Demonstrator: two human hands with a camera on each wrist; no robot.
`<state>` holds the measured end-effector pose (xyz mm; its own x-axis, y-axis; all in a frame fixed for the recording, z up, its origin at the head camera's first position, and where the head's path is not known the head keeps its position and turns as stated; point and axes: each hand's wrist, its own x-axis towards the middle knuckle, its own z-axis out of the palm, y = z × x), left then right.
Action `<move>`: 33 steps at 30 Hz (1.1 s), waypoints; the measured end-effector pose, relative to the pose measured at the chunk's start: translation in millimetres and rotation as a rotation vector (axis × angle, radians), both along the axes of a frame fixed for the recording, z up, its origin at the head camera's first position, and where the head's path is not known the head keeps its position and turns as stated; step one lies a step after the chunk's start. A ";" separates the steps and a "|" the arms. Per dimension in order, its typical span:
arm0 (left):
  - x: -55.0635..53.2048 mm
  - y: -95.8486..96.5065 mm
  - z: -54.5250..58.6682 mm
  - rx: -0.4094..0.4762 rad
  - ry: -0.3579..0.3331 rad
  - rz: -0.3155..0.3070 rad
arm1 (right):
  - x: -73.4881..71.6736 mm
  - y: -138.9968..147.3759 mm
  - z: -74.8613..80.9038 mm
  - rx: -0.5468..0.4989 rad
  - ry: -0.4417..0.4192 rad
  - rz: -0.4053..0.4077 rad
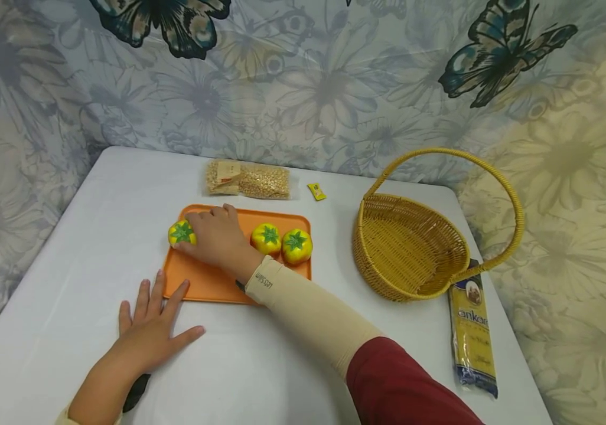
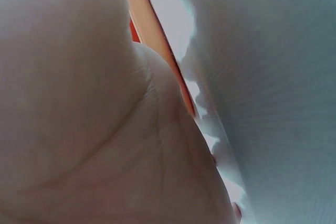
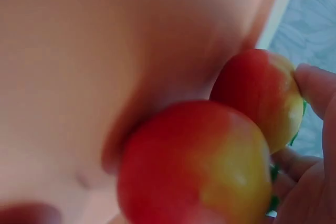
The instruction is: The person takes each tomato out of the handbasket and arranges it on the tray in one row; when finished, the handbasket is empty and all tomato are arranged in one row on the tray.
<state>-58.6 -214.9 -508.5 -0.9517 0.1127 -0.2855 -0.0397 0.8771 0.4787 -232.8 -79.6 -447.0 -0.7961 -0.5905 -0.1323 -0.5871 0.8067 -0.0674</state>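
Note:
My right hand (image 1: 218, 236) reaches over the left part of an orange tray (image 1: 202, 289). Thumb and fingers grip a yellow-and-red toy tomato (image 1: 182, 233) with a green leafy top, at the tray's left edge. In the right wrist view the fingers lie against this tomato (image 3: 262, 98), and a second tomato (image 3: 194, 166) shows closer to the camera. Two more toy tomatoes (image 1: 266, 238) (image 1: 297, 246) sit side by side at the tray's right. My left hand (image 1: 146, 336) rests on the table with spread fingers, fingertips at the tray's front left corner.
A clear bag of grains (image 1: 263, 181) and a small yellow packet (image 1: 316, 191) lie behind the tray. To the right stands a wicker basket (image 1: 409, 248) with a tall handle. An Ankara pasta pack (image 1: 474, 342) lies by the table's right edge.

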 end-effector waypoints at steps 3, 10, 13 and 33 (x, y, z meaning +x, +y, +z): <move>-0.1 -0.5 0.2 -0.002 0.005 0.000 | 1.6 0.1 -5.7 0.028 0.008 -0.002; 1.2 -1.4 -2.4 0.006 0.016 -0.003 | 3.0 2.1 -10.5 0.042 0.026 -0.033; 0.4 -1.3 -3.6 0.005 0.017 -0.005 | 3.1 3.9 -11.9 0.043 0.027 -0.040; -3.2 -0.9 -4.7 0.000 -0.010 -0.006 | -5.5 136.5 55.1 -0.250 0.143 -0.391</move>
<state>-61.8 -215.7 -513.1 -0.9482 0.1190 -0.2946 -0.0386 0.8772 0.4786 -238.3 56.9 -391.9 -0.9646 -0.2429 0.1026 -0.2604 0.9383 -0.2277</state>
